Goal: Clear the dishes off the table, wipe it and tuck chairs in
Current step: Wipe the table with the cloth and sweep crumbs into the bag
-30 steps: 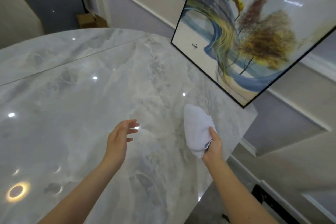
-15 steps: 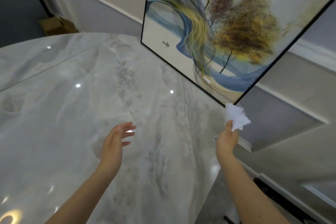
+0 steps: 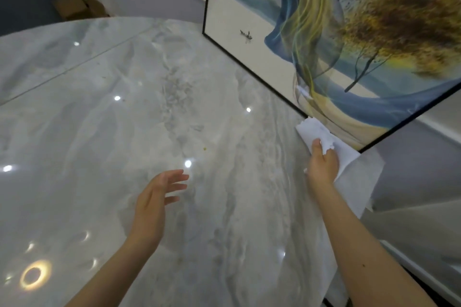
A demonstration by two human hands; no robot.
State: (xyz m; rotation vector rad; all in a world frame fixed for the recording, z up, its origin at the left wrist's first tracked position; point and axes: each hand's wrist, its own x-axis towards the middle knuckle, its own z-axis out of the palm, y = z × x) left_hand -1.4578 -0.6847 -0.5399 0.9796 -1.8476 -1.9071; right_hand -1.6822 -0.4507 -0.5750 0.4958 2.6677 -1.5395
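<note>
Right hand [image 3: 323, 166] grips a crumpled white cloth [image 3: 316, 132], thumb and fingers curled round it, right up at the far corner of the marble table [image 3: 124, 132], where the cloth touches the lower frame of the big framed picture [image 3: 324, 45] leaning on the wall. Left hand [image 3: 156, 202] hovers above the tabletop, fingers spread and relaxed, holding nothing. No dishes in view on this stretch of table, so by my reading the clearing is done here and wiping is the step in hand.

Now, to do it well: a small yellowish crumb [image 3: 204, 149] sits on the marble toward the middle, between the two hands and a little beyond them. It wants catching. I'd flatten the cloth rather than leave it bunched, press it down, and draw long overlapping strokes from the picture's edge back toward the body, gathering that crumb along the way. Careful near the frame: a hard nudge could shift the picture. Chairs are out of view.
</note>
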